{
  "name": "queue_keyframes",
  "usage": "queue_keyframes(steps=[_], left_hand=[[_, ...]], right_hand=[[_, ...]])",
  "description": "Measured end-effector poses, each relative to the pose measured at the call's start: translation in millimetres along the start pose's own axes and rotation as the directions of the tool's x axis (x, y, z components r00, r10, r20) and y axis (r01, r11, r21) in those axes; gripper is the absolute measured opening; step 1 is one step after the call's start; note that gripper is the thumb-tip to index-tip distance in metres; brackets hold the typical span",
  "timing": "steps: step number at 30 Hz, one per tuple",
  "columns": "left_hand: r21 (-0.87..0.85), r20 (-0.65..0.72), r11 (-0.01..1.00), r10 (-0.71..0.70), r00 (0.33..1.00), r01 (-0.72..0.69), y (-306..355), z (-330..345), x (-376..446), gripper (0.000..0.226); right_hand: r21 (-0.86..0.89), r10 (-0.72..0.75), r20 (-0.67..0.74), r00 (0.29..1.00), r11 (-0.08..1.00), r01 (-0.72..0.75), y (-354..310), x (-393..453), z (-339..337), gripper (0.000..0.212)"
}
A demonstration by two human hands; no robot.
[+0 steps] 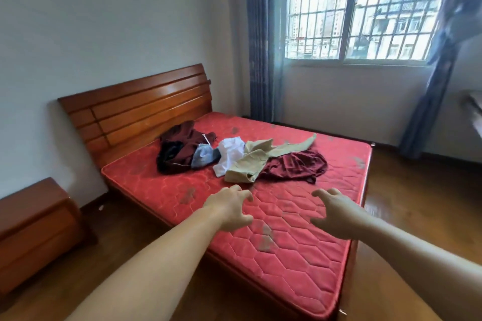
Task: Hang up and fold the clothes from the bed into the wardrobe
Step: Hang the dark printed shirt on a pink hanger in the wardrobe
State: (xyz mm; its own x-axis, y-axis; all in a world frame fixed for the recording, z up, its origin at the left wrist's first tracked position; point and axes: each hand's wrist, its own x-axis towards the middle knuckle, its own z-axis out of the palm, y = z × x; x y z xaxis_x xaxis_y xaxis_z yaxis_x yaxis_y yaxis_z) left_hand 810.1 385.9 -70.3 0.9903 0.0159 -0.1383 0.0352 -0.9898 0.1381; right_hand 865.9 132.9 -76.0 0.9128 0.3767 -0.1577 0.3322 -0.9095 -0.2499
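Left hand: your left hand (229,207) sits just left of the frame's centre, reaching out over the near part of the mattress with fingers spread and loosely bent, holding nothing.
Right hand: your right hand (336,210) is right of centre at about the same height, fingers spread and hooked, also holding nothing.
Gap to clothes: both of your hands are apart from the clothes; the left one is near the khaki piece's lower edge.
Bed: the bed (294,232) runs from the middle of the frame down to the lower right, with a bare red quilted mattress and a wooden headboard (138,109) at middle left.
Clothes: they lie in a loose row across the mattress, above your hands.
Dark pile: a maroon and black heap (176,150) at the left end, with a grey piece (204,157) against its right side.
White garment: the white garment (230,152) lies in the middle of the row.
Khaki trousers: the khaki trousers (258,161) overlap the white garment's right edge, one leg stretching to the upper right.
Maroon garment: the crumpled maroon garment (297,165) lies at the right end, partly under the trousers.
Surroundings: a wooden nightstand (34,229) at lower left, a barred window (365,8) at upper right.
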Motion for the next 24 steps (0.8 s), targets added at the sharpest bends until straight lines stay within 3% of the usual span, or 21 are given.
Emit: queue_keyframes(steps=[7, 15, 24], left_hand=[[0.03, -0.035, 0.99, -0.138, 0.99, 0.139, -41, -5, 17, 0.052], [-0.048, -0.058, 0.936, -0.35, 0.935, 0.348, -191, -19, 50, 0.048], [-0.126, -0.056, 0.903, -0.42, 0.906, 0.411, -343, -46, 130, 0.048]], right_hand=[[-0.099, -0.143, -0.049, 0.989, 0.986, 0.137, -42, 52, 2, 0.067], [-0.068, -0.294, -0.048, 0.955, 0.954, 0.29, -174, 173, 20, 0.058], [-0.087, -0.384, -0.033, 0.923, 0.921, 0.38, -295, 322, 23, 0.043]])
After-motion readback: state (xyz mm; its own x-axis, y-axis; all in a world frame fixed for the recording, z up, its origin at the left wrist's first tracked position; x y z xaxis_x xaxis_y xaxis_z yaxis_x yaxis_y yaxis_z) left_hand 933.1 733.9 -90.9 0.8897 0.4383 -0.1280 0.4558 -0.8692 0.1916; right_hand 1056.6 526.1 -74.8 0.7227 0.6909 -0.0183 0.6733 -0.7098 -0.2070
